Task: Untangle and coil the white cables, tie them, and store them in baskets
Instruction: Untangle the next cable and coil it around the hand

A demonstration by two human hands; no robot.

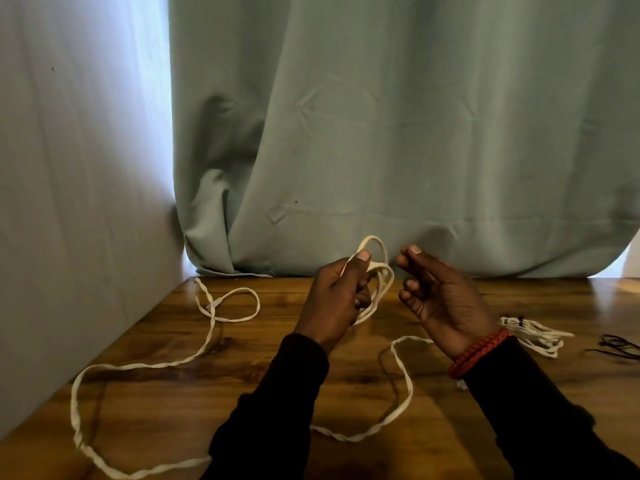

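A long flat white cable trails in loose loops over the wooden table, from the back left round to the front. My left hand grips a small coil of this cable, thumb pressed on top, with one loop sticking up above the fingers. My right hand is raised just right of the coil with its fingers curled; no cable shows in it. A second white cable bundle lies on the table behind my right wrist.
A grey-green curtain hangs along the table's back edge. A pale wall borders the left side. Thin dark cords lie at the far right. No basket is in view.
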